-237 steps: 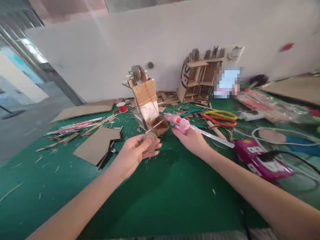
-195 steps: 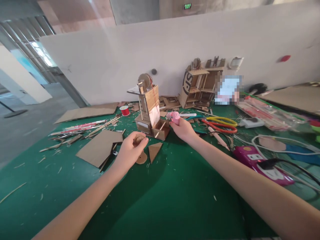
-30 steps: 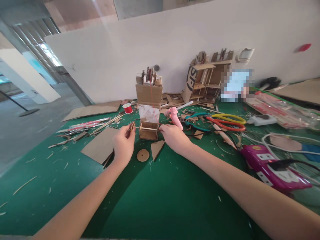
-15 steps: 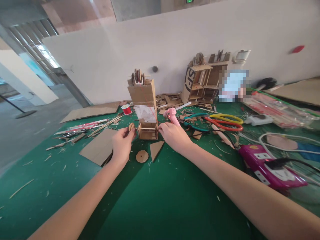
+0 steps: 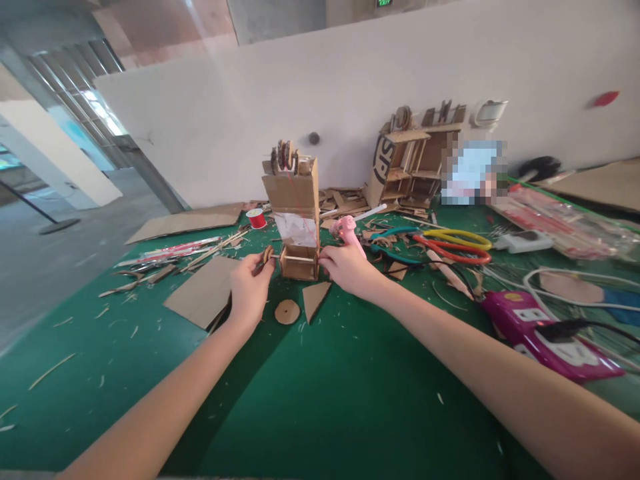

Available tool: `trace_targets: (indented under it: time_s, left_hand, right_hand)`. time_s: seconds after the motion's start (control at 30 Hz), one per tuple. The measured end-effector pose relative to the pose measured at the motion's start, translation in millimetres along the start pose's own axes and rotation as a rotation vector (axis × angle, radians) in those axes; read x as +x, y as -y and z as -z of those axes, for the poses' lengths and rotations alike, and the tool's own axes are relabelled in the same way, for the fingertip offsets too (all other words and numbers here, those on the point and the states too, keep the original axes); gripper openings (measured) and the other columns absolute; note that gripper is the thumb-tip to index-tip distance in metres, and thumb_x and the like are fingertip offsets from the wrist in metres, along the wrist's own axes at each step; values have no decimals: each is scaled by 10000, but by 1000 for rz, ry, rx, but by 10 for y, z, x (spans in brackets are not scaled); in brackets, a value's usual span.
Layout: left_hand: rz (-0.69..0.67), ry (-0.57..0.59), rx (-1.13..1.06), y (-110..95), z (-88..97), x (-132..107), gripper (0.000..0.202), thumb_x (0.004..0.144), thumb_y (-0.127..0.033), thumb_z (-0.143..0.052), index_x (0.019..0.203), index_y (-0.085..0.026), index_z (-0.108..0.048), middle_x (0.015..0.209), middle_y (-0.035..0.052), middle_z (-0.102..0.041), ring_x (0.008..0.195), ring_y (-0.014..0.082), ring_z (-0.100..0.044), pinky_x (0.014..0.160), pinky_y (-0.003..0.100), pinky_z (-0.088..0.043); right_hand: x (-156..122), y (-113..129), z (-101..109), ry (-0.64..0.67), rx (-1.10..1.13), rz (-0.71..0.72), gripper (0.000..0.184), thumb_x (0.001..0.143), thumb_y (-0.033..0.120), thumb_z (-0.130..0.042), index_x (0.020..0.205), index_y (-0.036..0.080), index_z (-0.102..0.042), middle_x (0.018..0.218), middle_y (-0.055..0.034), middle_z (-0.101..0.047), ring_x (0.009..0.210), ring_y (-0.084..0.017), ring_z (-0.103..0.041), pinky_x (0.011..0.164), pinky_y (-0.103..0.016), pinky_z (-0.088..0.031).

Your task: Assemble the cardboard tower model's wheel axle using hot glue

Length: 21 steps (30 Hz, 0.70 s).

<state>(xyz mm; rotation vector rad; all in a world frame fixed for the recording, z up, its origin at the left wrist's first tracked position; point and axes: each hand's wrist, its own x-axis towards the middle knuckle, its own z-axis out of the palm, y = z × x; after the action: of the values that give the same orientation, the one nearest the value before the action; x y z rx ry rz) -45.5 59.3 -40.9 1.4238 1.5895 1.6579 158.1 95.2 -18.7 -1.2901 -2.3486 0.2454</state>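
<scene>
A tall cardboard model (image 5: 291, 192) stands upright on the green table, with curved cardboard pieces on top and an open box at its base. A thin wooden stick (image 5: 300, 258) crosses that base. My left hand (image 5: 249, 285) pinches a small cardboard wheel (image 5: 269, 254) at the stick's left end, just outside the box. My right hand (image 5: 351, 268) is closed at the right side of the base, and its fingertips hide what they grip. In front lie a round cardboard disc (image 5: 287, 312) with a centre hole and a triangular cardboard piece (image 5: 315, 300).
A pink glue gun (image 5: 349, 230) stands just behind my right hand. Teal-handled pliers (image 5: 395, 233), orange and yellow handles (image 5: 455, 245) and a purple power strip (image 5: 550, 337) with cables lie to the right. A red thread spool (image 5: 257, 219), cardboard sheet (image 5: 203, 292) and scraps lie left.
The whole view has shifted slightly, so everything sits a little further right. Both hands keep their places at the model's base.
</scene>
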Motion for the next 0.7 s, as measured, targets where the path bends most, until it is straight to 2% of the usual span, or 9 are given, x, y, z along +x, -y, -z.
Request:
trace_targets:
  time_s: [0.13,0.23,0.33,0.4,0.47,0.57,0.7]
  left_hand:
    - [6,2,-36,38,-2,22,271,750,-354,-669,921,-144,-660,902,64,-707,859,206,-653,801,308,-491]
    - [40,8,-82,86,9,46,305,755,-393,-666,929,-142,-654,889,72,-702,830,208,-657,781,329,-511]
    - [60,3,-140,103,15,59,321,735,-394,-687,940,-149,-659,923,77,-700,853,214,-659,796,345,-523]
    - [65,-4,-172,101,12,60,308,716,-379,-704,923,-155,-664,917,72,-701,859,217,-659,801,349,-528]
    - [71,-6,-171,100,8,56,285,709,-367,-706,892,-153,-666,878,67,-703,837,217,-663,792,350,-533]
    - [47,-2,-74,111,16,46,267,732,-371,-682,870,-144,-671,833,68,-707,803,216,-666,773,343,-528]
    - [-4,-8,28,122,43,40,284,752,-385,-670,898,-142,-681,855,82,-714,822,222,-662,770,326,-503]
  right_hand:
    - [33,-12,47,119,209,-19,257,952,228,-437,812,155,-639,677,-12,-693,534,-93,-614,549,-197,-459]
    - [0,-7,61,146,251,-13,200,937,232,-476,840,162,-637,704,-9,-700,570,-94,-630,556,-190,-461]
    - [-70,14,79,61,164,53,142,911,251,-531,965,166,-632,848,-47,-712,800,-160,-660,694,-236,-474]
    - [-113,34,96,18,6,108,171,925,204,-485,1017,147,-618,925,-88,-702,886,-202,-647,757,-278,-460]
    - [-140,55,109,41,-140,133,231,919,86,-398,998,112,-613,950,-128,-690,886,-221,-643,766,-301,-445]
    - [-140,77,104,93,-191,135,270,833,-25,-400,953,91,-612,955,-153,-680,880,-240,-640,730,-303,-427]
    - [-99,79,61,103,-98,109,212,839,28,-442,905,124,-619,843,-120,-687,796,-230,-648,647,-286,-414]
